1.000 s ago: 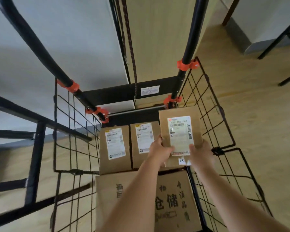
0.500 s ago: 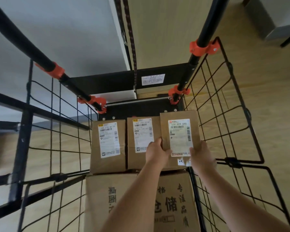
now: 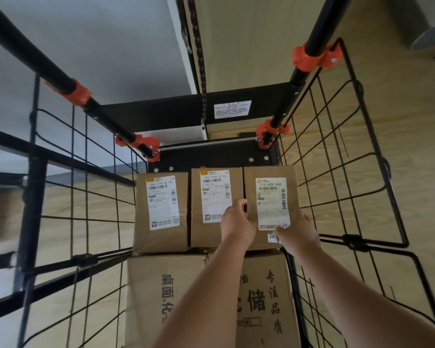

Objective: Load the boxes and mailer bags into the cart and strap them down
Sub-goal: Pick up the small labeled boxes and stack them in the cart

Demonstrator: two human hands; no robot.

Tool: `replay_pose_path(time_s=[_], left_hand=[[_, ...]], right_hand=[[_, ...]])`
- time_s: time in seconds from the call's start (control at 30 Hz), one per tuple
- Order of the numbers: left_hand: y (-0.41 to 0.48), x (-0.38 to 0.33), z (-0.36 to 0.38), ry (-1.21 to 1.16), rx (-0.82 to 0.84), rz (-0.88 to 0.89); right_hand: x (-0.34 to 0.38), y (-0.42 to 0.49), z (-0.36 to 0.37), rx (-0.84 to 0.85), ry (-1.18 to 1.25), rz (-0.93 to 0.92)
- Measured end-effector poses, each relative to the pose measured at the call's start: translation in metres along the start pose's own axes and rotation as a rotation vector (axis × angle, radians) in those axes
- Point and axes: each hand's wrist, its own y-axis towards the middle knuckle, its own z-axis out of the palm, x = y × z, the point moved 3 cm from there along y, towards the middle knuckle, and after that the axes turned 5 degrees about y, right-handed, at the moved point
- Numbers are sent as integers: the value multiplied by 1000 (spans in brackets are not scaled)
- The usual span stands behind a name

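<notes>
Wood floor (image 3: 412, 126). Third box (image 3: 270, 197) now seated; left grip (image 3: 236, 224), right grip (image 3: 299, 229) clamp it.

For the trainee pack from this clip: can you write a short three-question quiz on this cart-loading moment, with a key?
1. True or false: three labelled cardboard boxes stand side by side at the far end of the wire cart.
2. Which box do the left hand and right hand hold? A. the leftmost; B. the middle; C. the box labelled 520 009 040.
3. Does the bungee cord cross over the boxes yet?
Key: 1 true; 2 C; 3 no, it hangs down at the cart's back.
</notes>
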Motion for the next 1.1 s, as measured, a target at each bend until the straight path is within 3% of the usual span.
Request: replay_pose_path(time_s=[0.27, 0.47, 0.8, 1.1], left_hand=[[-20, -7, -16, 97, 8, -10], [-60, -4, -44, 471, 60, -4], [-159, 6, -100, 414, -20, -71], [-229, 13, -175, 465, -101, -9]], right_hand=[[27, -33, -10, 108, -16, -53], [49, -72, -26, 171, -135, -119], [86, -166, -47, 190, -256, -311], [139, -249, -54, 103, -264, -469]])
